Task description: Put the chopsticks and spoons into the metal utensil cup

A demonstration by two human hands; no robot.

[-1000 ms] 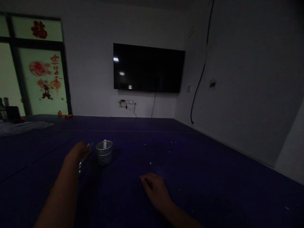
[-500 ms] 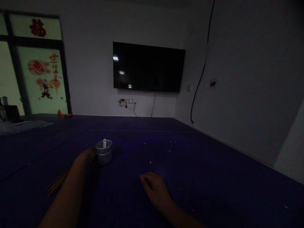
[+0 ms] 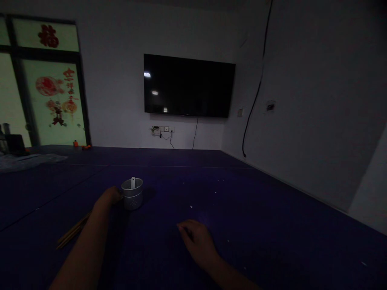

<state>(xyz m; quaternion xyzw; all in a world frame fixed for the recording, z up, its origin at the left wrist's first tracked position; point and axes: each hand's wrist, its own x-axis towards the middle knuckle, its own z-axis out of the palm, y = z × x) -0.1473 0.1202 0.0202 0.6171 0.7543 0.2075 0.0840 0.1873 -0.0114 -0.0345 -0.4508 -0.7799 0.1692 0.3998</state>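
On the dark blue tabletop stands a grey utensil cup with small holes in its lower wall and a white handle rising from inside. My left hand is closed close against the cup's left side, its fingertips partly hidden. A bundle of chopsticks runs under my left forearm in line with that hand, tips pointing down left; the grip on them is mostly covered by the arm. My right hand rests right of centre, fingers curled, thumb tip against the forefinger, with nothing visible in it.
Small white scraps lie scattered on the blue tabletop. Clear plastic film and dark items are at the far left, orange objects at the back edge. A black cable hangs by the right wall.
The chopsticks have turned and drawn into a tighter bundle, their tips shifting slightly left. Both hands and the cup stay almost where they were.
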